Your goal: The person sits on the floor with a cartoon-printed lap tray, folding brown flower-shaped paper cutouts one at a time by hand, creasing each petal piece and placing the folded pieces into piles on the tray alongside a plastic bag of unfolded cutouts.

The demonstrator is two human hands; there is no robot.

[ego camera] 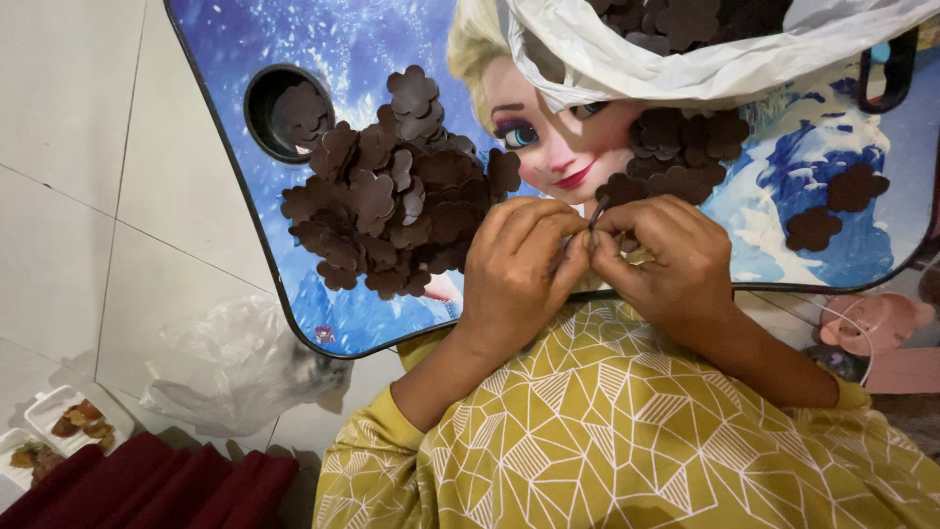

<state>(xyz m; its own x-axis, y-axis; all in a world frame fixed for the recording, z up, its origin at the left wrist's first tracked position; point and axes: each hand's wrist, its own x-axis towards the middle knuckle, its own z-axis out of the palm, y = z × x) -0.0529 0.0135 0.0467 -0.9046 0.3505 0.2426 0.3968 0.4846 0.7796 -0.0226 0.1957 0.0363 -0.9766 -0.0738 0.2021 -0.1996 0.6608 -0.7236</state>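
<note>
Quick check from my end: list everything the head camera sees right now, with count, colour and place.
Lap table: one, blue picture top with dark rim, across the middle.
Cup hole: one, black, table's left end, one brown piece in it.
Flower-shaped pieces, big pile: many, dark brown, left half of table.
Flower-shaped pieces, small cluster: several, dark brown, right of centre.
Loose pieces: two, dark brown, table's right end.
White bag: one, top right, more brown pieces inside.
Clear plastic bag: one, on the floor tiles, lower left.
Food trays: two, white, bottom left corner.
Red cloth: one, bottom left.
Pink object: one, right edge, kind unclear.
Left hand and right hand: together pinching a small dark piece; yellow patterned sleeves.
</note>
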